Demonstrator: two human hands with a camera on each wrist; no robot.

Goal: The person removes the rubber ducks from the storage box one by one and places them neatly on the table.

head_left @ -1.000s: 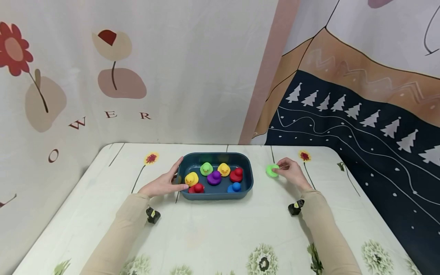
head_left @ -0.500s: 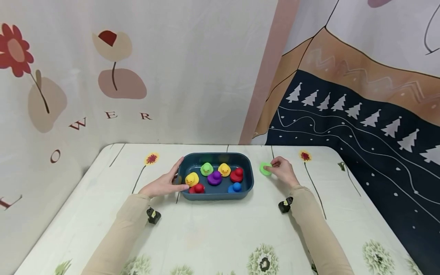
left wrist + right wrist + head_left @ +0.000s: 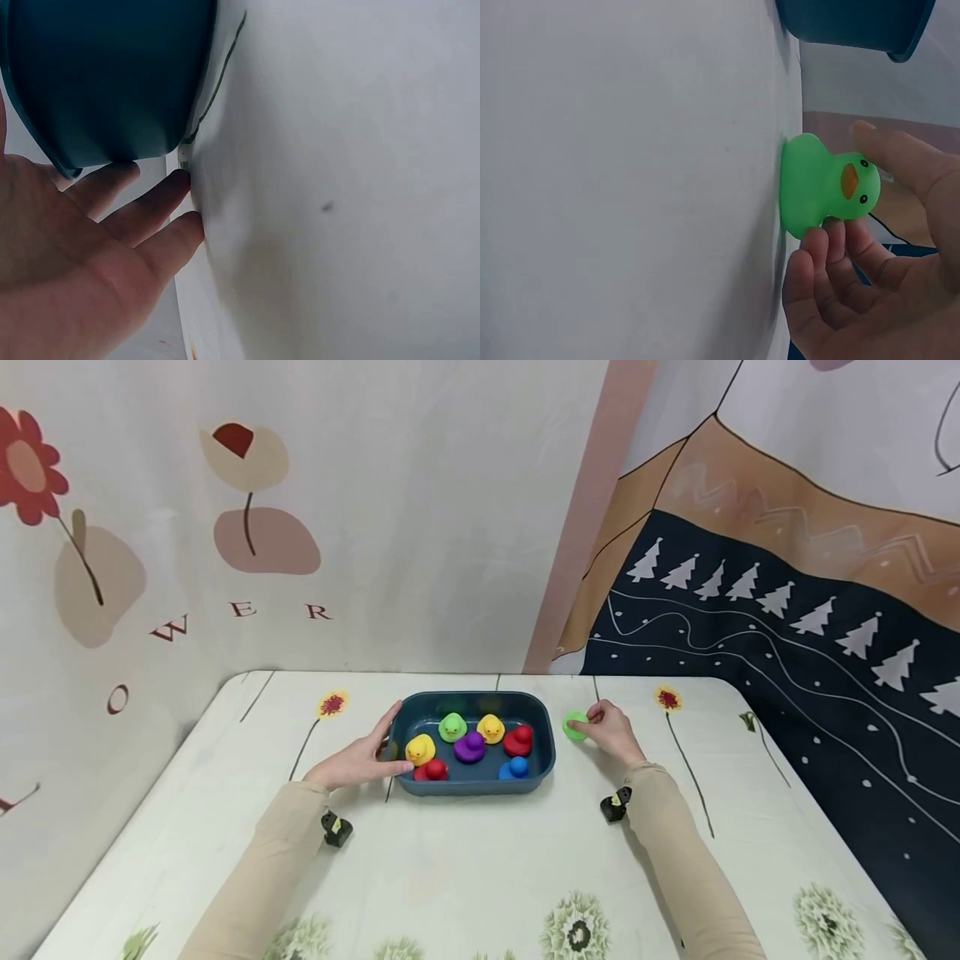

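A dark blue tub (image 3: 474,787) stands on the table with several small rubber ducks inside: yellow, green, purple, red and blue. My left hand (image 3: 360,764) holds its left end, the thumb over the near rim. In the left wrist view, fingertips (image 3: 124,171) touch the outside wall. Just right of the tub, my right hand (image 3: 613,733) holds a bright green rubber duck (image 3: 575,725). The right wrist view shows that green duck (image 3: 810,187) with its orange bill, between thumb and fingers, its base right at the tablecloth.
A white flowered cloth (image 3: 480,868) covers the table. Behind it hangs a pale printed curtain (image 3: 420,543), with a dark tree-patterned cloth (image 3: 750,635) on the right. Small black devices (image 3: 336,829) are worn at both wrists.
My right hand has moved left with the green duck, closer to the tub, slowing in the last half second. The left hand and the tub have stayed in place.
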